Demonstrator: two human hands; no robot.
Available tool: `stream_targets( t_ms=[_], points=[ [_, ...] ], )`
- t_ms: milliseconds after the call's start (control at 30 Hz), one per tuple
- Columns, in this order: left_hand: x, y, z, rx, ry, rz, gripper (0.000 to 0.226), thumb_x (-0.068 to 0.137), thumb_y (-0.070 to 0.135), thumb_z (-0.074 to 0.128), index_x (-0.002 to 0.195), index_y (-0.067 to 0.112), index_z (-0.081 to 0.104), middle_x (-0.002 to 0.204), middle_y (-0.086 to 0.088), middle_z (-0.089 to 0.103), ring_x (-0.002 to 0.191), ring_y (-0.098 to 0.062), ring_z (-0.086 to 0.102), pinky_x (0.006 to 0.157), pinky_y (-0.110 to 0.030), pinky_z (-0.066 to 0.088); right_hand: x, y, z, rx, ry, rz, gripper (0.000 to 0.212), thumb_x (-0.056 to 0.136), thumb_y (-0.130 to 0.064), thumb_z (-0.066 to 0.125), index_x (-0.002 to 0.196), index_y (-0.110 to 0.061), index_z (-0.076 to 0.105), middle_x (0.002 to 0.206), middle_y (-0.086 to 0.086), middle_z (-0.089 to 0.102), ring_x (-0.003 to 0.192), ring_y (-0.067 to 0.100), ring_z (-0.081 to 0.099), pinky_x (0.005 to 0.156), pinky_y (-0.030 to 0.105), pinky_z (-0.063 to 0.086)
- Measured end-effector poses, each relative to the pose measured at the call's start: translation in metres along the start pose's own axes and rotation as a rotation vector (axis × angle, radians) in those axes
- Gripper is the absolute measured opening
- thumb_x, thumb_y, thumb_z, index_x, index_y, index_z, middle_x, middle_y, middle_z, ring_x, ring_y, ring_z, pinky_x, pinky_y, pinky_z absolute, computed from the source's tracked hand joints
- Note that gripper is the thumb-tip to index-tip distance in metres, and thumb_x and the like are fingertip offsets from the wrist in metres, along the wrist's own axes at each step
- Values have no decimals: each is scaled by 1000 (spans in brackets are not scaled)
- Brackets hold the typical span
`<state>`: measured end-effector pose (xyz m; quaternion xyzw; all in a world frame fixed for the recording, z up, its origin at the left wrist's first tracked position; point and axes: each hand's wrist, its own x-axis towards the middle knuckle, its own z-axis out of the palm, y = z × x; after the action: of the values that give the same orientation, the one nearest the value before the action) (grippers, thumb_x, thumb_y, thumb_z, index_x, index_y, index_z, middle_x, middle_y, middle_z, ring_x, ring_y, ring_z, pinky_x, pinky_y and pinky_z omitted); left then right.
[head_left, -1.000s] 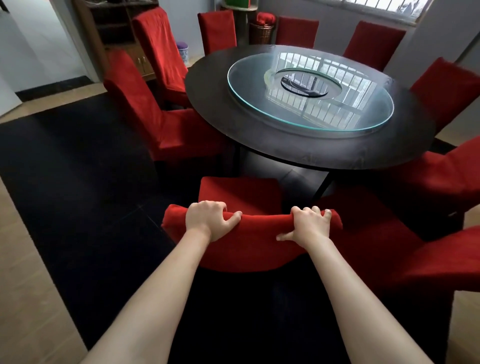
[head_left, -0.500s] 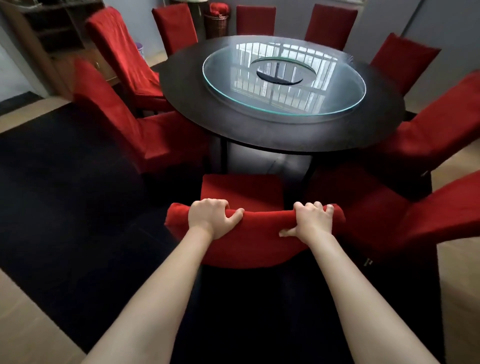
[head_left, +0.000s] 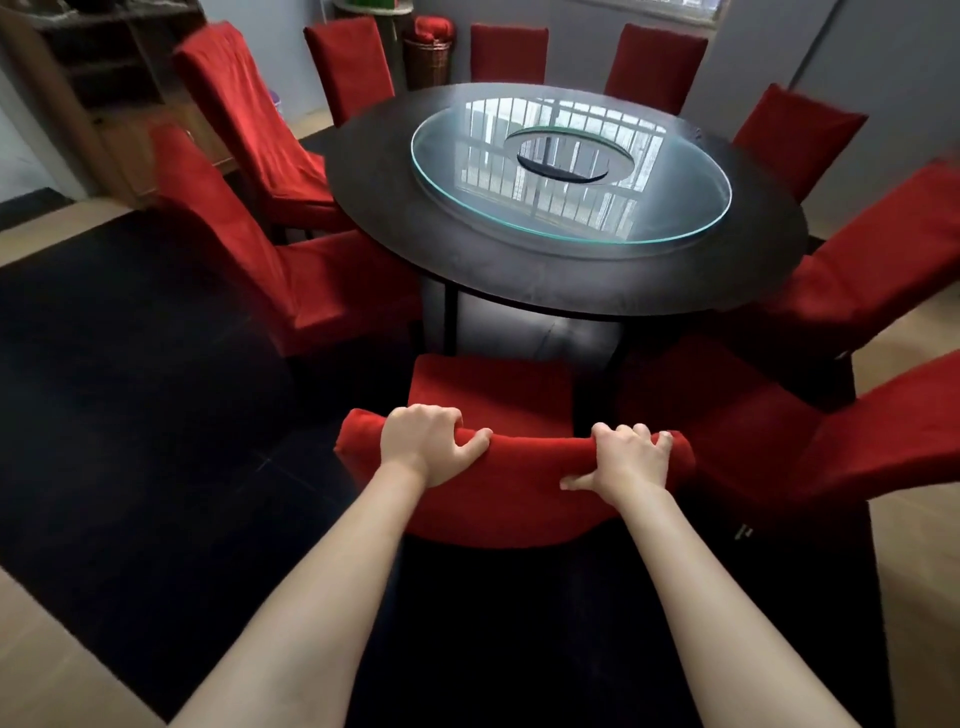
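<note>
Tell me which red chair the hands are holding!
Find the round black table with the glass turntable. Of the red chairs ringing it, the held chair is nearest the camera. Only it has a left hand and right hand gripping its backrest.

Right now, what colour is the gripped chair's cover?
The chair is plain red; head view.

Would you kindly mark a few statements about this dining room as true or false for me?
1. Both the left hand and the right hand grip the top of the red fabric-covered chair back. True.
2. The clear glass turntable on the dark round table is square. False: it is round.
3. A brown woven basket stands beyond the table's far side. True.
4. That chair stands on pale wooden floor. False: it stands on a black floor covering; pale wood shows only at the edges.
</note>
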<state>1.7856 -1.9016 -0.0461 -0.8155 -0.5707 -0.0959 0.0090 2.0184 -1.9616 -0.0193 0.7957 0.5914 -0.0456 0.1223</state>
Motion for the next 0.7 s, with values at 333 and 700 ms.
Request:
stream_targets(
  t_ms=[333,700],
  points=[
    [1,-29,0,-6,-34,151,62,84,70,32,83,20,68,80,2,69,77,-21,65,66,-32,47,-13,-29,-11,-18,-50,106,75,62,-76,69,117,-28,53,121,-1,58,125,21,45,108,45,26],
    [0,-33,-6,-50,-18,265,56,86,67,37,75,17,59,78,-2,67,74,-24,63,60,-30,31,-19,-38,-13,-23,-84,179,75,62,-73,72,118,-28,53,123,-2,57,126,20,43,112,46,23]
  ],
)
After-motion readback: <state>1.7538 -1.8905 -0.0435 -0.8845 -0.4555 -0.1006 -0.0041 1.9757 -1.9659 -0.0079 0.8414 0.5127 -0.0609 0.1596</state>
